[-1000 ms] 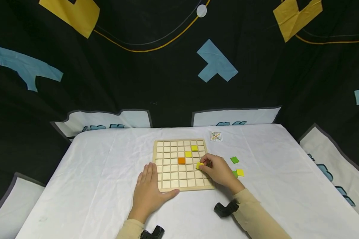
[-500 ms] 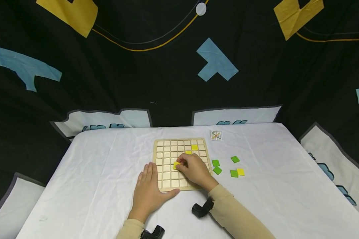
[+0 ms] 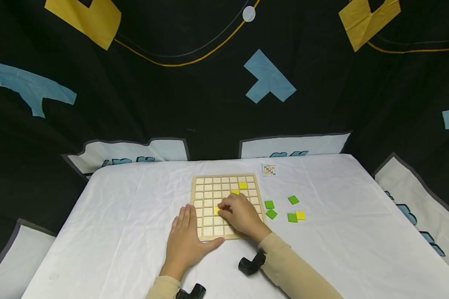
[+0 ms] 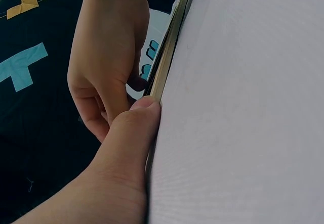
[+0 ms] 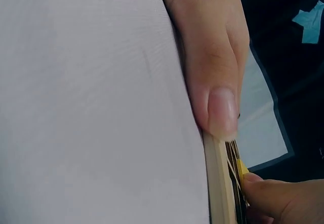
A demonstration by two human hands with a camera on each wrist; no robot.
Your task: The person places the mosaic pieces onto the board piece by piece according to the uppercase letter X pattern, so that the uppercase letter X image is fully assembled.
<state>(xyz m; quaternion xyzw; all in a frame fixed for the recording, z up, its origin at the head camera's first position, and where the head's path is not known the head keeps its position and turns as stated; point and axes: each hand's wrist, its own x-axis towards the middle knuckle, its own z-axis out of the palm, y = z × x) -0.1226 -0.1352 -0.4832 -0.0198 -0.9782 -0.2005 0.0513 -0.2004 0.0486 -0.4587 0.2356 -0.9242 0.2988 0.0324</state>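
The wooden grid board (image 3: 205, 237) lies on the table in the head view. My left hand (image 3: 185, 241) rests along its left side, fingers straight, thumb stretched against the front edge; the left wrist view shows that thumb (image 4: 136, 128) at the board's rim. My right hand (image 3: 243, 214) is over the middle of the board, thumb and fingertips pinching a yellow square tile (image 3: 216, 210) at a cell. In the right wrist view the tile (image 5: 242, 167) looks slightly raised, under the thumb. Two more yellow tiles are in the grid, one (image 3: 243, 185) near the top right, the other (image 3: 235, 192) partly covered by my right hand.
Right of the board lie several green tiles (image 3: 269, 204) and one loose yellow tile (image 3: 300, 215). A small printed pattern card (image 3: 270, 170) is beyond the board's far right corner. White cloth covers the table (image 3: 116, 232); a dark patterned curtain (image 3: 209, 104) hangs behind.
My right hand has carried the yellow tile leftward across the board and lowered it to a cell. It now covers the orange tile and uncovers green tiles at right. My left hand stays put.
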